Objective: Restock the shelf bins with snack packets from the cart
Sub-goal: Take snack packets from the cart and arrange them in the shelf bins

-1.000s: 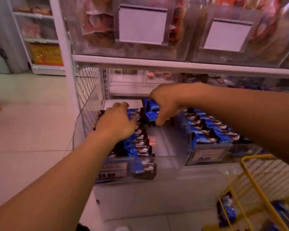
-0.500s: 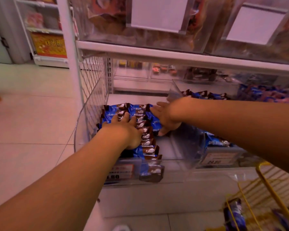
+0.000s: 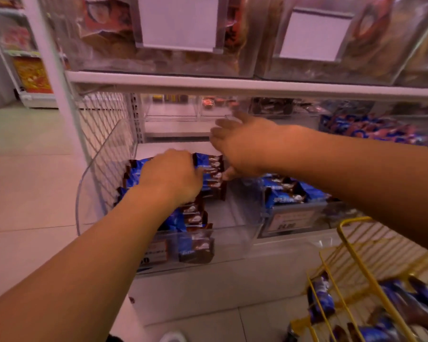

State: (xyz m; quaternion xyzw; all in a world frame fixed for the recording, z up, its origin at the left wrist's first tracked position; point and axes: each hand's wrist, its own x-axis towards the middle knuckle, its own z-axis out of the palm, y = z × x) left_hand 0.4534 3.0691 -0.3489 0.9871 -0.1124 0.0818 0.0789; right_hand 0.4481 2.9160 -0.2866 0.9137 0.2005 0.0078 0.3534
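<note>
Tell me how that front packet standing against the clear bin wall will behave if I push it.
The front packet looks small and light, so it would probably slide or topple easily. Its glossy wrapper seems slippery and soft rather than stiff. The clear bin wall should stop it falling forward.

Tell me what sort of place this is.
Most likely a shop aisle: clear shelf bins with a price label on the front, rows of blue snack packets, and a yellow wire cart holding more.

left hand (image 3: 169,176) pressing down on blue snack packets (image 3: 198,218) in clear bin (image 3: 94,183), right hand (image 3: 242,146) open above them, yellow cart (image 3: 351,245) at 5 o'clock
</note>
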